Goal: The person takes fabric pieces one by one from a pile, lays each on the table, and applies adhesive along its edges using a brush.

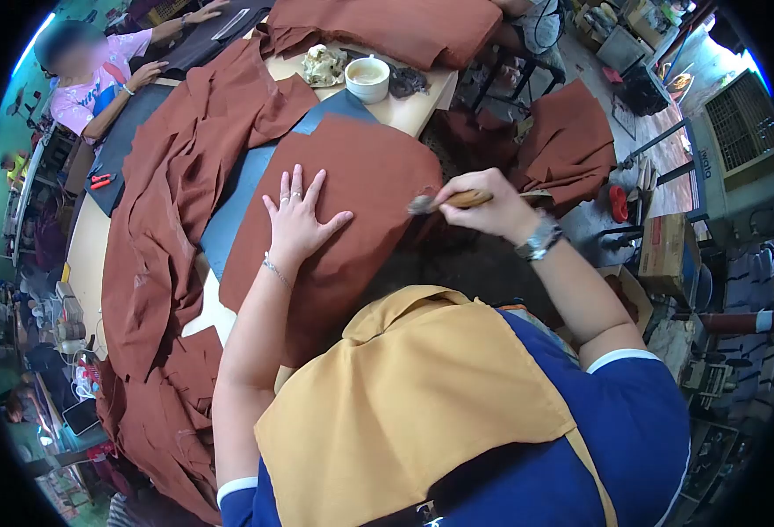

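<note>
A rounded piece of reddish-brown leather lies in front of me, partly over a blue-grey sheet. My left hand presses flat on it with the fingers spread. A short brush with a wooden handle is gripped in my right hand. Its pale bristles meet the leather at the right edge, where a small darker patch shows. Beyond the leather stands a white cup with pale, creamy contents. Next to the cup are a crumpled whitish lump and a dark wad.
More reddish-brown leather lies in folds along the left, and another stack is at the back. A co-worker leans over dark material at the far left. Red-handled snips lie near them. Leather hangs at the right.
</note>
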Tool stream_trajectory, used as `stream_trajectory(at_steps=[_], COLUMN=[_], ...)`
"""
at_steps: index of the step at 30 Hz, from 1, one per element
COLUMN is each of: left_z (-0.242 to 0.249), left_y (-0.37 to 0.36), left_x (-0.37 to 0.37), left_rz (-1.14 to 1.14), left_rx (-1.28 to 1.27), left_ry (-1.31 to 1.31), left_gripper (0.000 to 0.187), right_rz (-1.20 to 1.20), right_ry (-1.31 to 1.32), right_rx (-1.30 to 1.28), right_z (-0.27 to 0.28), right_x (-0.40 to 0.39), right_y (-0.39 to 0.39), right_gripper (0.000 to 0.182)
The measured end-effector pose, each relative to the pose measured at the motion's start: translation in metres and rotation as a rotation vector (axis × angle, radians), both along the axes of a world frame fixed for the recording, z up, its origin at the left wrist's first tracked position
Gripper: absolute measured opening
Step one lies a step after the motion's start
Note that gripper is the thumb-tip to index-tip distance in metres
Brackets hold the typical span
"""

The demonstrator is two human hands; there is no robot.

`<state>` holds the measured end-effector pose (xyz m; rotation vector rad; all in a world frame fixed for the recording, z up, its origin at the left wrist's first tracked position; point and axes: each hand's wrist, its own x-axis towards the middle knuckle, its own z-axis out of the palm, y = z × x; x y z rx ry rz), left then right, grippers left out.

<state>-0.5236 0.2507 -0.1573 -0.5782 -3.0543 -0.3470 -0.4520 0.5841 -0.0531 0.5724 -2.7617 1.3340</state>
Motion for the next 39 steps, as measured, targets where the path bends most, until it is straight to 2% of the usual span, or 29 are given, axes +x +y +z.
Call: stream_trajectory(at_steps=[1,2,6,9,11,12,16,17,19,22,25,27,29,31,34,37,38,39], left_z=[0.0,-0.001,0.0,-0.001,0.0,0.0,0.0,0.0,0.0,-0.001,-0.004,0.0,0.002,0.014,0.03,0.025,0.021,0.018], left_y=[0.0,0.001,0.006,0.008,0.01,0.011,0.02,0.022,0.021,0.026,0.029,0.03,0.024,0.008,-0.028,-0.053,-0.057,-0.061], left_x=[-0.004,-0.009,-0.027,-0.04,-0.048,-0.051,-0.064,-0.067,-0.073,-0.083,-0.09,-0.08,-0.055,-0.011,0.06,0.094,0.099,0.103], left_rz=[-0.016,-0.029,-0.085,-0.137,-0.166,-0.177,-0.215,-0.224,-0.244,-0.27,-0.302,-0.238,-0.189,-0.096,0.111,0.229,0.237,0.246], left_rx=[-0.004,-0.005,-0.037,-0.018,-0.037,-0.045,-0.056,-0.055,-0.063,-0.054,-0.023,-0.024,0.019,0.045,0.026,0.025,0.032,0.04], left_ry=[0.001,0.003,0.011,0.002,0.004,0.003,-0.014,-0.014,-0.015,-0.012,0.03,0.094,0.165,0.096,-0.031,-0.084,-0.085,-0.084], left_gripper=[0.095,0.095,0.094,0.094,0.095,0.095,0.095,0.095,0.096,0.096,0.099,0.101,0.086,0.079,0.08,0.086,0.087,0.088], right_rz=[0.01,-0.041,0.005,0.104,-0.011,-0.044,0.019,0.087,0.124,-0.006,-0.186,-0.202,-0.214,-0.231,-0.231,-0.205,-0.163,-0.187], right_ry=[-0.028,-0.011,0.01,0.097,-0.021,0.069,0.019,0.123,0.145,0.09,0.183,0.303,0.38,0.305,0.217,0.132,0.084,0.145], right_rx=[0.032,0.172,-0.115,-0.155,0.063,0.19,-0.175,-0.131,-0.079,0.15,-0.041,-0.084,-0.081,-0.118,-0.098,0.062,0.035,0.045], right_z=[-0.001,0.005,0.005,-0.012,0.0,0.007,0.004,-0.015,-0.014,0.004,0.022,0.028,0.026,0.014,-0.008,-0.036,-0.041,-0.036], right_x=[0.0,-0.001,0.003,0.003,0.004,0.004,0.007,0.005,0.008,0.012,-0.017,-0.064,-0.124,-0.185,-0.245,-0.277,-0.281,-0.278], right_y=[0.007,0.017,-0.01,-0.013,0.013,0.019,-0.019,-0.021,-0.009,0.026,0.025,0.02,0.015,0.008,-0.005,-0.007,-0.005,-0.007], right_gripper=[0.013,0.013,0.012,0.012,0.012,0.012,0.009,0.009,0.01,0.012,0.013,0.019,0.022,0.024,0.027,0.028,0.029,0.029])
